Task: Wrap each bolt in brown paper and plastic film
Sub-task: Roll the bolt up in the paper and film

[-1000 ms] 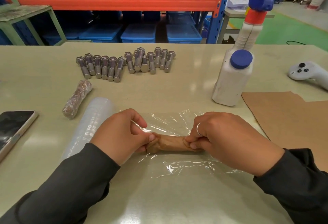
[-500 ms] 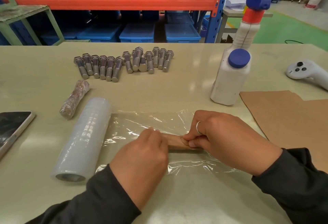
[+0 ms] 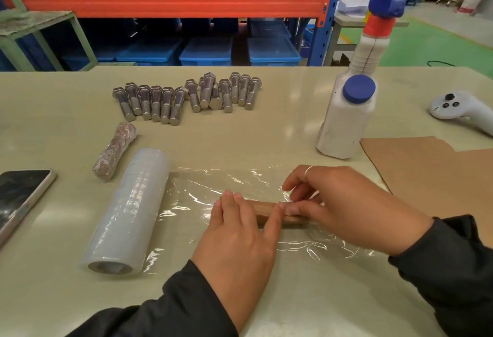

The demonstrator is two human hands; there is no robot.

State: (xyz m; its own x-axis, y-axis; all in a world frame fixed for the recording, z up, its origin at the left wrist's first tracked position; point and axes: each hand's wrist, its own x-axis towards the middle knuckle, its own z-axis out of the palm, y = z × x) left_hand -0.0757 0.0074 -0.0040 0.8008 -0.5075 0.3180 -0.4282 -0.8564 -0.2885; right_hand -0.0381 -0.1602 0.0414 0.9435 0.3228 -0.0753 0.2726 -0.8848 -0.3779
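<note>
Near the table's front edge, left hand (image 3: 234,232) presses flat and right hand (image 3: 338,208) pinches the paper-wrapped bolt (image 3: 266,210) on plastic film (image 3: 213,184); rolling next.

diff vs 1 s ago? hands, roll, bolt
The left hand let go of the paper-wrapped bolt's left end, moved right, and now lies flat-fingered on it. That uncovered the film roll. The right hand loosened its pinch; its fingers touch the bolt's right end and the plastic film. Loose bolts and finished bundle unchanged.
</note>
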